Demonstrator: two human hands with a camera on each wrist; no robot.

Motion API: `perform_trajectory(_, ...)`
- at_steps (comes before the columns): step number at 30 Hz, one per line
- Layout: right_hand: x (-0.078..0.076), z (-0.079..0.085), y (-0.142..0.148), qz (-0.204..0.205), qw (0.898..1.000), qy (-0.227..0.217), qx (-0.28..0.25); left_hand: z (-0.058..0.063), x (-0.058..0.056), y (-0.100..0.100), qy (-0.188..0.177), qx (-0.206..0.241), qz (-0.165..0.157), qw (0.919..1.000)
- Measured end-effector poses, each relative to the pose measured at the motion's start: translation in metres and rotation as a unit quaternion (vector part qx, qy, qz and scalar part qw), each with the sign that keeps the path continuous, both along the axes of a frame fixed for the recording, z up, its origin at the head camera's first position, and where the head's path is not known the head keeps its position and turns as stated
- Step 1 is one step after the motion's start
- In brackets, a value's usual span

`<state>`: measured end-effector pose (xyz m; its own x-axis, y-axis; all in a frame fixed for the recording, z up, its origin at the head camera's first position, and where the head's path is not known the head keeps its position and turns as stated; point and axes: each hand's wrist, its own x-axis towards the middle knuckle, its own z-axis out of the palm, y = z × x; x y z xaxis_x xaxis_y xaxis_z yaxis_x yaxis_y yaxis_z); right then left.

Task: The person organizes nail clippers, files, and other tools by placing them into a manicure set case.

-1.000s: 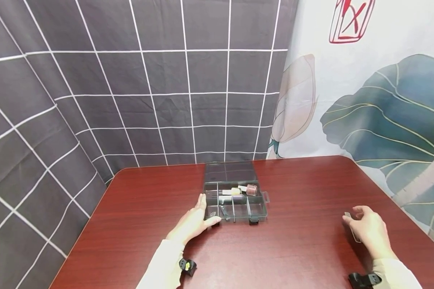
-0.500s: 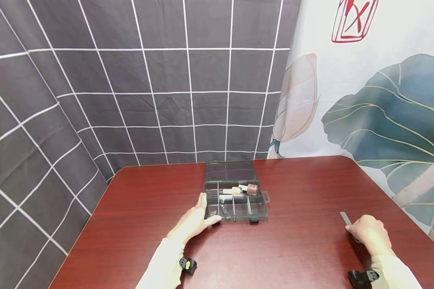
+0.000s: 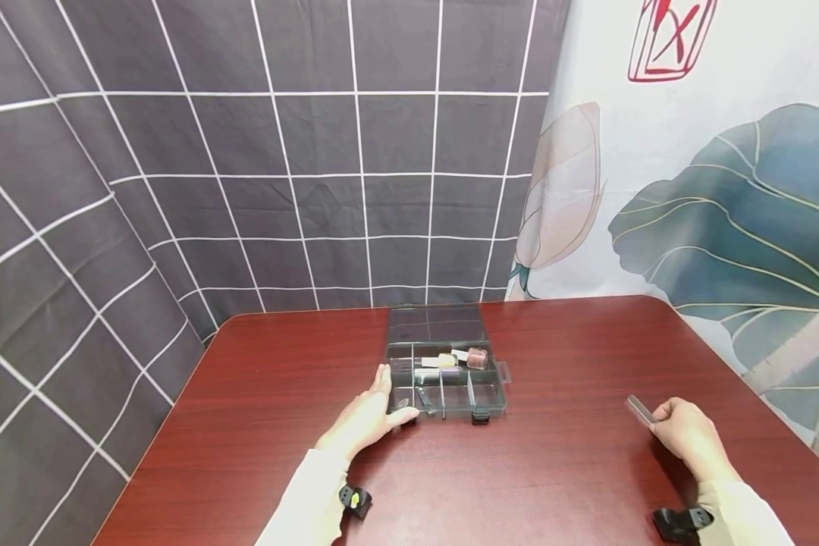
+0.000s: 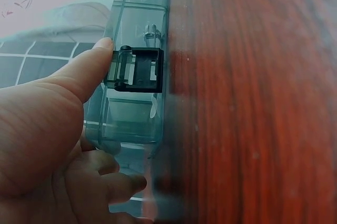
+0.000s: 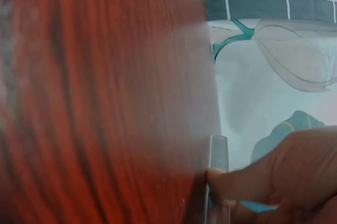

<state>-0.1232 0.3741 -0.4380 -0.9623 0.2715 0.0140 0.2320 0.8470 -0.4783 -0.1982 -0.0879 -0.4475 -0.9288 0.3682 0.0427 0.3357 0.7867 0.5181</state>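
Note:
My left hand grips the front left corner of a clear grey compartment box. Its thumb lies along the front edge by a black latch, the fingers along the left side. Inside the box lie a pink nail polish bottle, a yellowish one and a small metal tool like a nail clipper. Far to the right, my right hand pinches a thin, translucent flat strip between thumb and fingers. Part of the strip is hidden by the hand; its exact kind cannot be told.
The box's lid is folded back toward the rear of the table. A second black latch and a clear side loop stick out from the box. Red-brown wood table; gridded curtain behind it.
My right hand has changed its hold on the strip and shifted slightly left with it, so more of the strip shows beyond the fingertips. The left hand stays at the box.

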Motion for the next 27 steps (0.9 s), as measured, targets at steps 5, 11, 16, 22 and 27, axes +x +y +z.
perform_trajectory(5, -0.003, -0.003, -0.005, 0.01, 0.999, 0.049, 0.007, 0.0, 0.0, 0.0, 0.003, -0.004, 0.002, 1.0)
perform_trajectory(11, -0.005, -0.005, -0.016, 0.014, 0.995, 0.098, 0.007, -0.001, -0.001, 0.0, 0.003, -0.001, 0.002, 1.0)
perform_trajectory(16, -0.011, -0.005, -0.026, 0.022, 0.992, 0.125, -0.001, -0.002, 0.0, 0.0, -0.006, 0.003, 0.006, 1.0)
perform_trajectory(22, -0.019, -0.005, -0.037, 0.036, 0.989, 0.145, -0.006, -0.002, 0.0, 0.0, -0.015, 0.007, 0.007, 0.9998)
perform_trajectory(27, -0.027, -0.003, -0.05, 0.053, 0.985, 0.162, -0.011, -0.001, 0.0, 0.0, -0.015, 0.007, 0.008, 0.9998)
